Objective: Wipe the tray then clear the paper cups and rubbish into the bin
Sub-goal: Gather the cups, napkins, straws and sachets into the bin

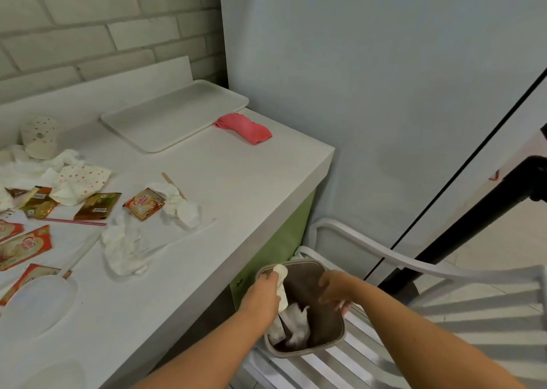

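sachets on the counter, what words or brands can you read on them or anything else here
"Coffee mate" on the red sachet by the crumpled tissue.
"Coffee mate", partly legible, on the red sachet at the left edge.
Gold-brown sachets: print and barcode too small to read.
Spotted paper cup: dots only, no words.
Tray, pink cloth, bin: no text.

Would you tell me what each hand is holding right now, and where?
The left hand grips a crumpled paper cup by its side over the bin; the right hand grips the bin's rim.

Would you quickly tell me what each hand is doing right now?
Left hand: shut on a crumpled tissue over the bin.
Right hand: over the bin; grip cannot be told.
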Motion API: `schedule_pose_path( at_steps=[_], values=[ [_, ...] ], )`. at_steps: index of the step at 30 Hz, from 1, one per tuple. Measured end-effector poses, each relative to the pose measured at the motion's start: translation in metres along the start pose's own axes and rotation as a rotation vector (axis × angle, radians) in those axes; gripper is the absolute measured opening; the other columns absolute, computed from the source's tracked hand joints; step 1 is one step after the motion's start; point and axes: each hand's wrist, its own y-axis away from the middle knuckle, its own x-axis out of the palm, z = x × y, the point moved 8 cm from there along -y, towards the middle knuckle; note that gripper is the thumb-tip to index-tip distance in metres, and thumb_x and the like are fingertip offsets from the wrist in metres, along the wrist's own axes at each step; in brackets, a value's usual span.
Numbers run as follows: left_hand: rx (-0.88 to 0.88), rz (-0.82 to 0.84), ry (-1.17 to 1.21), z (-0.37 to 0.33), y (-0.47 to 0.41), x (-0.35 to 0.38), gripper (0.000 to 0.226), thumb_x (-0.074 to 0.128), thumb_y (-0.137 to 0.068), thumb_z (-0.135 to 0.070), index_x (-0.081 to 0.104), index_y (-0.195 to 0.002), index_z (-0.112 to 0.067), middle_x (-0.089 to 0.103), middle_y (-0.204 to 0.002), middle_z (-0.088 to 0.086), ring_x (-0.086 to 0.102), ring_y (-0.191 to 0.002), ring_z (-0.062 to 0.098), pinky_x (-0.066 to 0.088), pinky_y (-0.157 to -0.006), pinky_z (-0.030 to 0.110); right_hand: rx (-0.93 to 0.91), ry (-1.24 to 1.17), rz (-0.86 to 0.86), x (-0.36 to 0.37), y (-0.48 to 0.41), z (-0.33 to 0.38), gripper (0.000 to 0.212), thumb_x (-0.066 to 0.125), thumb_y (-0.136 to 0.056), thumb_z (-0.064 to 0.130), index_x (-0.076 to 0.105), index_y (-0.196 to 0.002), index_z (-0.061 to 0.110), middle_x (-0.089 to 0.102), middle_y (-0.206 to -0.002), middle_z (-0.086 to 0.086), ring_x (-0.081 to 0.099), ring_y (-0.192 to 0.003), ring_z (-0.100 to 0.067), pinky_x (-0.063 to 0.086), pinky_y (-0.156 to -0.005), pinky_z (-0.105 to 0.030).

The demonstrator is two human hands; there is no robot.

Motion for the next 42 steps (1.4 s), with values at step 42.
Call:
schedule_pose_path(
  at_steps=[42],
  values=[
    [-0.387, -0.239, 0.028, 0.182, 0.086, -0.204, 0.067, 0.065, -0.085, -0.030, 0.033, -0.142, -0.015, 0.026, -0.142, 0.004, 0.030, -0.133, 0.024, 0.034, -0.106, 0.033, -0.832, 0.382, -0.452, -0.006, 0.076, 0.388, 0.024, 0.048, -0.088, 0.010, 0.058, -0.108, 0.002, 0.058, -0.113, -0.014, 0.051, -0.090, -0.023, 0.036, -0.069, -0.027]
  ],
)
